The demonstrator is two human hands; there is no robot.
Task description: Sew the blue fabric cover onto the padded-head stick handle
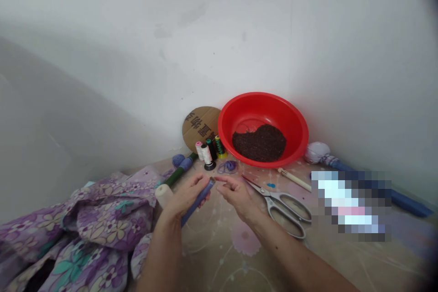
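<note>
My left hand is closed around a blue stick-like roll, held slanting with its upper end toward my right hand. A small brownish bit shows at that upper end. My right hand has its index fingertip at the end of the roll, the other fingers curled in; what they pinch, if anything, is too small to make out. Just right of this hand lie large grey-handled scissors. A small bundle of purple yarn rests beyond both hands. Beside my left wrist is a white cone.
A red basin holds dark brown grains. Several thread spools stand before a round cardboard piece. Floral cloth is heaped at left. A green and purple rod, a cream stick and a white-headed blue stick lie around.
</note>
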